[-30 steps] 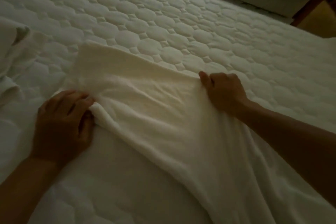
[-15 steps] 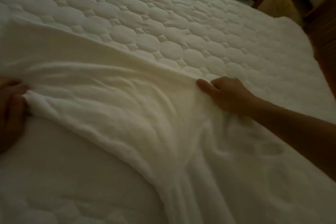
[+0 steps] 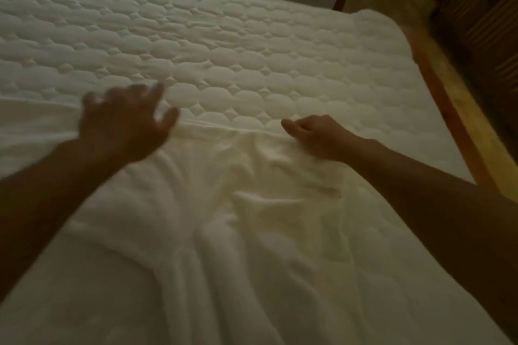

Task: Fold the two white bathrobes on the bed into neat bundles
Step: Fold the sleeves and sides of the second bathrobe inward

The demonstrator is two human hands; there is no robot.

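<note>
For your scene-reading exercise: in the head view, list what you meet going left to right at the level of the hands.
Blurred left hand with spread fingers → closed right hand on the white terry bathrobe → white quilted mattress → wooden bed frame rail.

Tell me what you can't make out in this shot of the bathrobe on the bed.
Head view, the only one:
- Left hand: motion-blurred, fingers spread; whether it touches the bathrobe is unclear.
- Right hand: curled at the robe's far edge; its own fingers hide any grip.
- Robe's lower part: cut off by the bottom edge.
- Second bathrobe: not in view.
- Sleeves, collar, belt: lost in dim light and folds.
</note>
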